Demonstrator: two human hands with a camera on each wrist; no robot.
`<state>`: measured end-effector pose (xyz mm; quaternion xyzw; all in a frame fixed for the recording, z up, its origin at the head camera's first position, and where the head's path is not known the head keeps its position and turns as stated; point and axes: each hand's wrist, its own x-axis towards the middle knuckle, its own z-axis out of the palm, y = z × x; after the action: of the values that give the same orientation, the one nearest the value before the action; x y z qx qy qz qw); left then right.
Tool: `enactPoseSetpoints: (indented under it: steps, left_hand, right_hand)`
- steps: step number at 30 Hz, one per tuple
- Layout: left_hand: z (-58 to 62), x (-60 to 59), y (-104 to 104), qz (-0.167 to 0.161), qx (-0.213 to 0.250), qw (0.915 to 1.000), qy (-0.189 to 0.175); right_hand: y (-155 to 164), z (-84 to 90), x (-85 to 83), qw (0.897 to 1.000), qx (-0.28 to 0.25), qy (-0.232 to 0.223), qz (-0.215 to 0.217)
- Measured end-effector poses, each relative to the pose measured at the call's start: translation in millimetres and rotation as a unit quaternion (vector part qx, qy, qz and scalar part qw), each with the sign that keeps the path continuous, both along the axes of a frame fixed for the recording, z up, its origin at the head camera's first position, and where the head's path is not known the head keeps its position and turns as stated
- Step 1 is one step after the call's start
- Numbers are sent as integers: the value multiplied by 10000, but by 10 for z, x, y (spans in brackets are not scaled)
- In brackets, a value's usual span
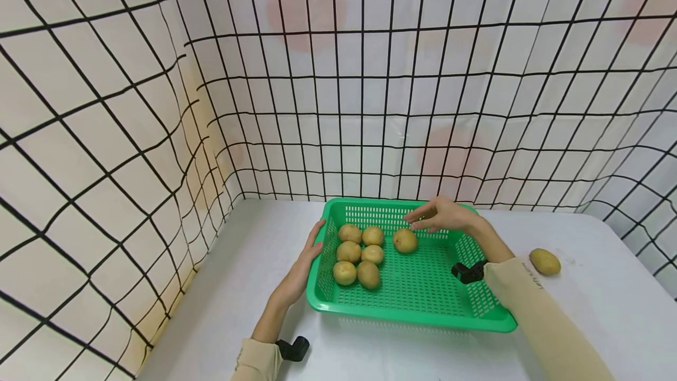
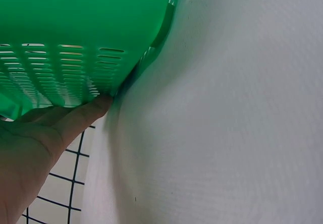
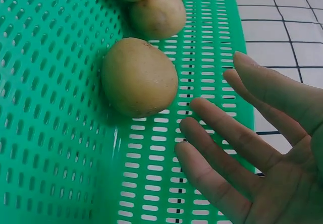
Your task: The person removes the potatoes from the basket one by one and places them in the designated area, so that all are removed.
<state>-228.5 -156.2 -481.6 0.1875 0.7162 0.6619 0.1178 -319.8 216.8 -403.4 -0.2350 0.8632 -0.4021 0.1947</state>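
A green plastic basket [image 1: 423, 317] with slotted walls stands on the white table. Several potatoes [image 1: 348, 251] lie together in its left part. One more potato [image 1: 405, 240] sits a little apart from them, near the back wall. My left hand [image 1: 299, 275] rests against the basket's left side, and the left wrist view shows the fingers [image 2: 83, 117] touching the slotted wall from outside. My right hand [image 1: 441, 214] hovers over the back rim with nothing in it. In the right wrist view its fingers [image 3: 227, 133] are spread and apart from the single potato [image 3: 140, 77].
Another potato [image 1: 545, 261] lies on the white table [image 1: 597, 310], right of the basket and beside my right sleeve. A black grid net [image 1: 362, 78] rises behind the table and along both sides.
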Motion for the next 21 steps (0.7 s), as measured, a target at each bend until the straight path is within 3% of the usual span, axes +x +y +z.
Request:
enactPoseSetpoints:
  steps: [10,21]
  left_hand:
    - [3,18,4,45,17,10000,-50]
    - [-3,15,5,86,-6,10000,-43]
  right_hand:
    - [-2,-70,13,9997,-73,-227,99]
    - [-48,-159,7,9998,-152,-61,99]
